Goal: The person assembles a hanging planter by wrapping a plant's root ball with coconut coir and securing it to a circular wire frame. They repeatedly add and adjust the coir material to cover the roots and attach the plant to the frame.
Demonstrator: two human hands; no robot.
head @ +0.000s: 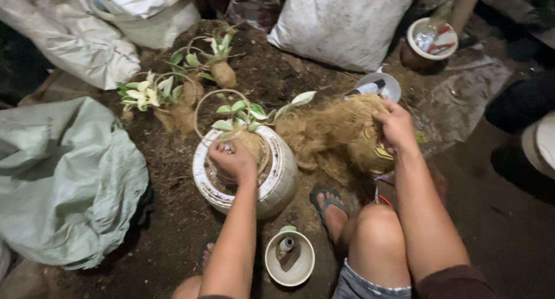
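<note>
Left hand (233, 159) curled around the plant (240, 115) in the white pot (281, 180), right hand (395, 125) pinching coconut fibre (324, 134); risk: rough packing could snap its stems.

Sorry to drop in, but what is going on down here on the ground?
A person crouches over soil. The left hand presses into a white pot holding a small variegated plant. The right hand grips a pile of coconut fibre. Two more fibre-wrapped plants lie on the soil beyond, and a small white cup sits near the knees.

White sack (341, 21) at top centre; pale green sack (63, 177) left; perhaps grey-white sacks (75, 39) top left.
</note>
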